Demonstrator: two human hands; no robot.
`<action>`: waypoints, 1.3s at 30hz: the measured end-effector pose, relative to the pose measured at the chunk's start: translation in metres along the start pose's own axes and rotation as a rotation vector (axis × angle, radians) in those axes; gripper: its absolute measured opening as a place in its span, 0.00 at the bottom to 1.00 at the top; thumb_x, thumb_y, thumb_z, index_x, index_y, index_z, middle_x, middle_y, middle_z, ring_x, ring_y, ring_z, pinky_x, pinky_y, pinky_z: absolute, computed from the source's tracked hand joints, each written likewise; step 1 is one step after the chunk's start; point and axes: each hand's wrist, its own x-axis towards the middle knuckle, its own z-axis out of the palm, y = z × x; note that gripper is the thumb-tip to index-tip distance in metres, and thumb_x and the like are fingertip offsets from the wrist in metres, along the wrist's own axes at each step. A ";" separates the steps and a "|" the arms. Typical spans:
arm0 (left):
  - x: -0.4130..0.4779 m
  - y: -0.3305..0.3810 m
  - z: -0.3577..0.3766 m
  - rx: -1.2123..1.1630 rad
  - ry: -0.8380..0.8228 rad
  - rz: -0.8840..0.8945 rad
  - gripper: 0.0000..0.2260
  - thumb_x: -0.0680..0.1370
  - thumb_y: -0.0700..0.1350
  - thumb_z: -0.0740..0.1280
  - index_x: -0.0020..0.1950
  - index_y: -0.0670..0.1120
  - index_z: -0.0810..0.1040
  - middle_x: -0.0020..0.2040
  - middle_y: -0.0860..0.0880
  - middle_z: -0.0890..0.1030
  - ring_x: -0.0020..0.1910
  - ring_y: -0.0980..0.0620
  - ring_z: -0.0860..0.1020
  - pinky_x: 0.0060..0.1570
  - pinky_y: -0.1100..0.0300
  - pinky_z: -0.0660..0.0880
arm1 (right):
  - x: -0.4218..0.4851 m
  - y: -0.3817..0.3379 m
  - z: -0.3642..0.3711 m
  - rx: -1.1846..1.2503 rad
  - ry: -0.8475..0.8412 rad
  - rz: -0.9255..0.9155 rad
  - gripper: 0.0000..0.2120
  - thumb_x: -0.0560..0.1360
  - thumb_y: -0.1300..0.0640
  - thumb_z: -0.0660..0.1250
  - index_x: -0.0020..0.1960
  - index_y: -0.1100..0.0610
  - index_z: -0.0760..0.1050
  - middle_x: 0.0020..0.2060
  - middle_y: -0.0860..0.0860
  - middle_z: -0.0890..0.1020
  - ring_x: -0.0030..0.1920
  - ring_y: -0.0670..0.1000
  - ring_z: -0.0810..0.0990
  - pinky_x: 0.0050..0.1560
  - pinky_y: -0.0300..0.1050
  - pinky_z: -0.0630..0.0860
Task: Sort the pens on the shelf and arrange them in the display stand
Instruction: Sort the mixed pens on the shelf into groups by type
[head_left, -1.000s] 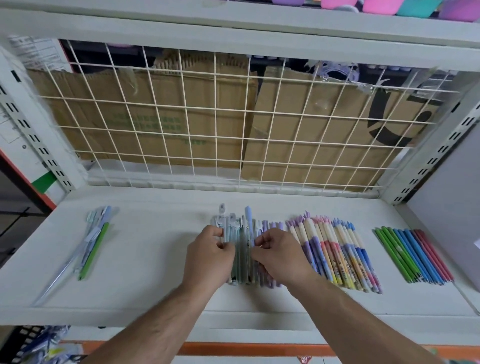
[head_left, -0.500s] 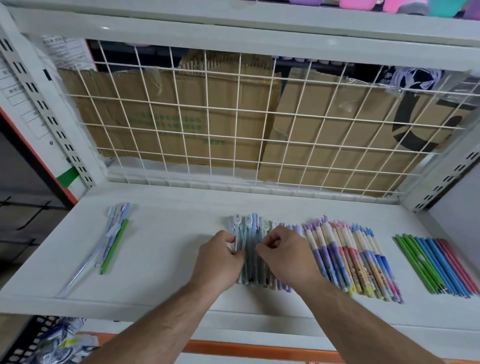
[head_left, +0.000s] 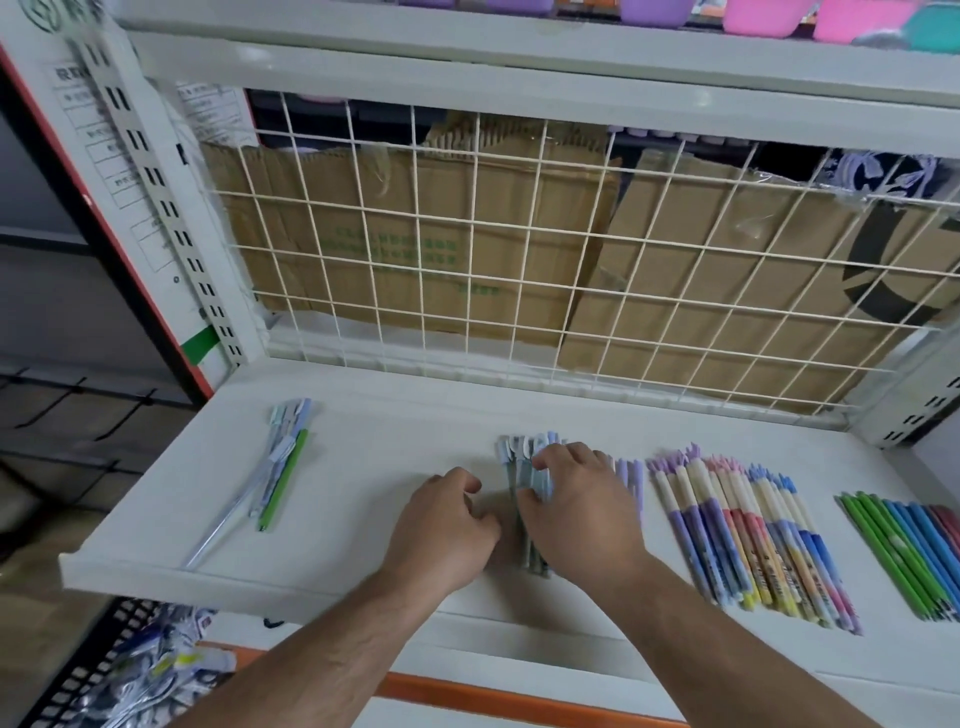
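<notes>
My left hand (head_left: 441, 525) has just come off the bundle, its grip loosely curled and empty beside it. My right hand (head_left: 584, 512) takes over alone, grip curled over the pale grey-blue capped pens (head_left: 521, 464) mid white metal shelf (head_left: 363, 467). I'm still squaring this group.

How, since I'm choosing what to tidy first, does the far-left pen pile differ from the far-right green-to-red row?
The left pile holds few pens; the right row holds many. The left pile is loose and overlapping, one clear pen jutting forward; the right row lies parallel. The left pile is mostly pale with one green pen; the right row is grouped green, blue, red. Both lie flat on the white shelf.
</notes>
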 end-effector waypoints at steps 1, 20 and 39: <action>-0.001 -0.005 -0.005 0.024 0.021 0.007 0.17 0.74 0.48 0.67 0.63 0.50 0.76 0.50 0.54 0.78 0.51 0.52 0.78 0.53 0.57 0.76 | 0.000 -0.006 0.003 -0.010 0.001 -0.027 0.14 0.74 0.52 0.68 0.59 0.54 0.79 0.55 0.52 0.80 0.58 0.56 0.75 0.55 0.47 0.72; 0.021 -0.127 -0.131 0.357 0.321 -0.245 0.09 0.78 0.42 0.63 0.58 0.44 0.71 0.51 0.43 0.77 0.47 0.42 0.76 0.41 0.53 0.72 | -0.001 -0.076 0.038 0.091 -0.031 -0.125 0.15 0.78 0.48 0.66 0.63 0.51 0.77 0.58 0.47 0.79 0.60 0.50 0.77 0.57 0.44 0.74; 0.062 -0.090 -0.098 0.562 0.168 -0.207 0.08 0.79 0.44 0.63 0.56 0.44 0.70 0.53 0.47 0.77 0.51 0.48 0.79 0.42 0.59 0.71 | 0.018 -0.071 0.035 0.144 -0.074 -0.074 0.12 0.78 0.47 0.65 0.60 0.47 0.76 0.55 0.41 0.78 0.56 0.44 0.77 0.50 0.40 0.73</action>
